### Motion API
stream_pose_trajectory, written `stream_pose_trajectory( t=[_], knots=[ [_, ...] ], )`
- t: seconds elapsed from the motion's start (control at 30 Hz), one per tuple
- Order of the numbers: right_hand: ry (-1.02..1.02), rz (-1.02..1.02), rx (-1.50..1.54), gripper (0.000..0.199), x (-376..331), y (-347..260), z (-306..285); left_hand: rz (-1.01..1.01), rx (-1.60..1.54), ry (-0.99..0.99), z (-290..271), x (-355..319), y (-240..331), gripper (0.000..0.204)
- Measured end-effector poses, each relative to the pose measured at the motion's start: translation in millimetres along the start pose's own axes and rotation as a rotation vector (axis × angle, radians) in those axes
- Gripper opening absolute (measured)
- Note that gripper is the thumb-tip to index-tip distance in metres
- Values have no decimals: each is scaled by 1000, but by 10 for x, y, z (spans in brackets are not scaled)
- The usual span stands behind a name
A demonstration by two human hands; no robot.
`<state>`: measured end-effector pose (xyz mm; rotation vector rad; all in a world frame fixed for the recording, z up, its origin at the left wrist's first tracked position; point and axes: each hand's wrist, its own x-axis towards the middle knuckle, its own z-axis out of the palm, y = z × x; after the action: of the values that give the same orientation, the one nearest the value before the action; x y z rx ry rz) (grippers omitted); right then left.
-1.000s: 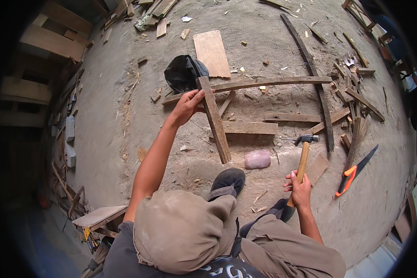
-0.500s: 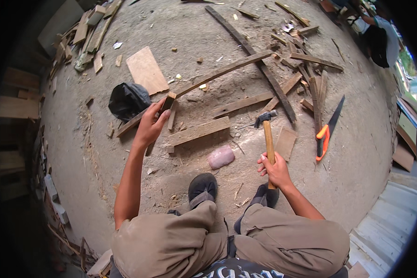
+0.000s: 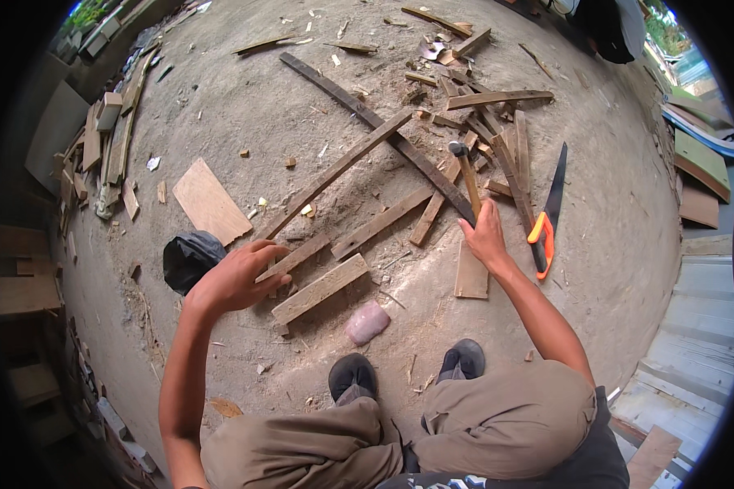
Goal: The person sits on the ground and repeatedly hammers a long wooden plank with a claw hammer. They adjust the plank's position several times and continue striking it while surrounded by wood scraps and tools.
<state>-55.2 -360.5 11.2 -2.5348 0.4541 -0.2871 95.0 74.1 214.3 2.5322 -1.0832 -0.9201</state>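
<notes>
My right hand [image 3: 486, 236] is closed around the wooden handle of a hammer [image 3: 468, 181], its dark metal head pointing up and away from me. Over the near end of a long narrow wood strip [image 3: 334, 179] lies my left hand [image 3: 240, 275], fingers apart, the palm hidden. The strip's far end crosses a dark wooden beam [image 3: 359, 106]. Right beside the left fingers is a shorter wood piece [image 3: 303, 253]. Closer to my feet are a thick wood block [image 3: 321, 289] and a pinkish stone-like lump [image 3: 368, 323].
An orange-handled handsaw [image 3: 549, 228] lies on the right, near a heap of scrap wood [image 3: 497, 134]. A black bag [image 3: 189, 259] and a plywood sheet [image 3: 210, 201] are at the left. More boards [image 3: 110, 147] pile up far left. Part of another person [image 3: 603, 28] shows at the top right.
My left hand has come off the upright end of wood it held, and its fingers have spread. The hammer has swung farther forward in my right hand. The whole view has shifted.
</notes>
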Motion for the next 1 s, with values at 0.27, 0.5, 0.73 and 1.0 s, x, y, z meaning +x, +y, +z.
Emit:
stream_pose_trajectory(
  t=[0.27, 0.5, 0.73, 1.0],
  knots=[
    [-50, -119, 149, 37, 488, 105, -129, -97, 200, 109, -1124, -334, 1011, 53],
    [-220, -20, 98, 58, 662, 293, -565, -21, -275, -36, -897, -341, 1508, 55],
    [-298, 22, -39, 59, 13, 453, -304, -150, -74, -174, -780, -788, 1570, 64],
    [-308, -39, -168, 44, 71, 391, -146, -179, -271, -133, -818, -1575, 1965, 75]
  ],
)
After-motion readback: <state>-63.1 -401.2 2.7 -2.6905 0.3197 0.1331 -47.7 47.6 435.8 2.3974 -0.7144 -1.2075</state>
